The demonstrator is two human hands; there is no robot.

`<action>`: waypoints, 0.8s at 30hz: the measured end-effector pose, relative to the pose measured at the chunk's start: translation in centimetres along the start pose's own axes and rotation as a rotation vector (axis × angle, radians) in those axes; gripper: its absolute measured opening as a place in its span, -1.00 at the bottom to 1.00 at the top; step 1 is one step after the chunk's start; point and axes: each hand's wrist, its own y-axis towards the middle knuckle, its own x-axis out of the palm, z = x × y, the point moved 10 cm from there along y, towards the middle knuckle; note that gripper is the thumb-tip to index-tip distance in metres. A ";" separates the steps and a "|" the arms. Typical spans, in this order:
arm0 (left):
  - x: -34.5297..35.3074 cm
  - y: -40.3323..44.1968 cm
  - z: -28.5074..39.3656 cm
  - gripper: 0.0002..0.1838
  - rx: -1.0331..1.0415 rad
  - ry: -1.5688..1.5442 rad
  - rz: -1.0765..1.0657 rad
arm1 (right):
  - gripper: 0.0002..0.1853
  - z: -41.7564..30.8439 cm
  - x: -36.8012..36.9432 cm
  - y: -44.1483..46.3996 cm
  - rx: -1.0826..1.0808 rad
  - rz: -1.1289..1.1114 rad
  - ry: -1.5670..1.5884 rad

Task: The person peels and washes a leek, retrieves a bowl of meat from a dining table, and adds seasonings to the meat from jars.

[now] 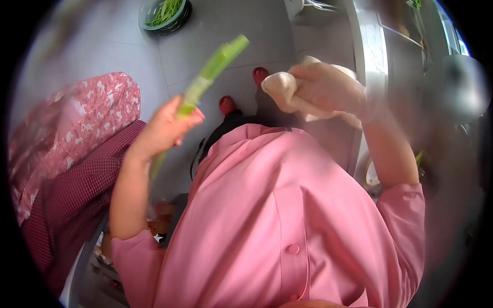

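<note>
My left hand [169, 126] is closed around a long green stalk [218, 61], which slants up and away, with a paler stretch just above the fingers. A thin green end shows below the hand. My right hand [328, 90] grips a bunched cream-white cloth [281, 90], whose folds hang out on both sides of the fingers. The two hands are apart, held in front of my pink shirt. Blur hides the exact kind of stalk.
On the grey floor [205, 25] ahead stands a round basin [146, 23] holding cut green stalks [165, 13]. A pink patterned cloth [97, 108] and a dark red checked cloth [97, 164] are at left. A counter edge [375, 51] runs along the right.
</note>
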 end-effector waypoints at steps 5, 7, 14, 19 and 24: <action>5.3 -0.2 -1.0 -0.73 -0.084 -0.024 -0.234 | -0.88 3.9 1.1 -2.0 0.400 -0.044 0.238; 7.1 0.2 -1.2 -0.71 0.012 -0.078 -0.328 | -0.80 2.1 0.4 -3.3 0.648 0.006 0.436; 6.2 2.4 0.1 -0.85 0.222 0.013 -0.253 | -0.74 3.4 -0.8 -3.3 0.314 0.137 0.661; 7.2 4.8 -1.5 -0.85 0.153 -0.086 -0.438 | -0.69 1.7 -1.7 -2.6 0.216 0.195 1.059; 6.9 5.6 -2.8 -0.84 0.155 -0.005 -0.407 | -0.65 1.1 -2.7 -2.3 0.127 0.190 1.195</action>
